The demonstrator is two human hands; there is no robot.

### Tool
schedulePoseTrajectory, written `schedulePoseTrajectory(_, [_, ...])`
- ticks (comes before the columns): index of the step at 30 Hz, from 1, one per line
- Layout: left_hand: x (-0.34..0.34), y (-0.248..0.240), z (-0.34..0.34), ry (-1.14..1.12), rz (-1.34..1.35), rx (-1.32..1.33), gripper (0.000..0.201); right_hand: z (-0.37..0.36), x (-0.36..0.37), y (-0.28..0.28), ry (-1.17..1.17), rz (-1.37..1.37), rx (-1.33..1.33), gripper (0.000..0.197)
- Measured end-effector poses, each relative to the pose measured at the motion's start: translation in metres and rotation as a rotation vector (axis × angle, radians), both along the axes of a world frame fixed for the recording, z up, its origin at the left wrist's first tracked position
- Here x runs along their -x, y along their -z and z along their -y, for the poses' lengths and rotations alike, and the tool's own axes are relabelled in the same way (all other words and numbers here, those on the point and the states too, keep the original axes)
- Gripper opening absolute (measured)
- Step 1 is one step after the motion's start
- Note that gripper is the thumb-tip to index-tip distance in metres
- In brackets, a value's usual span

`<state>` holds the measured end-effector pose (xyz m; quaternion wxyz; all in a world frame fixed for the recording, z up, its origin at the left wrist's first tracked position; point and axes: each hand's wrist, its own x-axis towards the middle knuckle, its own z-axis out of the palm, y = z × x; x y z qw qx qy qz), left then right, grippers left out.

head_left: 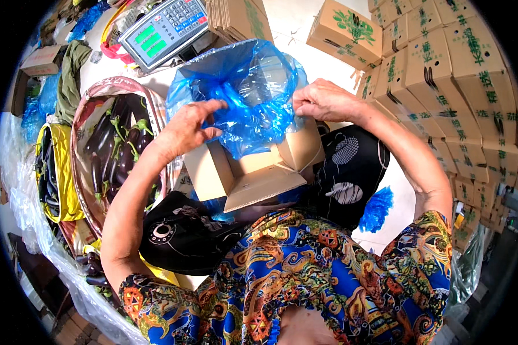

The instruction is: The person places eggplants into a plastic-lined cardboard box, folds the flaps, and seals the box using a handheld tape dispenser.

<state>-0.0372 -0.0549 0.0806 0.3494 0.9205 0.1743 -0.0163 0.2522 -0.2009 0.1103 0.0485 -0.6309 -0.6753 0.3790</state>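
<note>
A blue plastic bag (236,109) lines an open cardboard box (208,173) between my knees, its film spread over the far rim. One box flap is folded out toward me. My right hand (327,102) has its fingers closed on the bag's right edge. At the bag's left side is my left hand (191,127), its index finger stretched out and its thumb apart; I see nothing held in it. Left of the box, a pinkish woven sack (82,109) stands open, full of dark purple eggplants (121,144).
A digital scale (166,30) stands beyond the sack, beside flattened cardboard (236,17). Printed cartons (429,80) are stacked high on the right, with a single carton (345,34) at the back. A yellow sack (70,172) sits far left. Blue film (377,210) lies on the floor.
</note>
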Motion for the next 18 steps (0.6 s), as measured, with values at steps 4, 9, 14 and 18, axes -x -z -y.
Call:
schedulePoseTrajectory(4, [0.012,0.002,0.005,-0.036,0.122,0.024,0.016,0.014,-0.001,0.004,0.017,0.0,-0.054,0.015])
schedulePoseTrajectory(9, [0.026,-0.011,-0.007,-0.465,0.229,0.773,0.019,0.027,0.006,0.038,-0.139,-0.045,-0.389,0.042])
schedulePoseTrajectory(14, [0.035,-0.017,-0.005,-0.543,0.298,0.952,0.021,0.011,0.049,0.023,0.058,0.255,-0.444,0.062])
schedulePoseTrajectory(18, [0.035,-0.029,-0.003,-0.578,0.387,1.103,0.028,-0.007,0.046,0.04,0.134,0.297,-0.666,0.05])
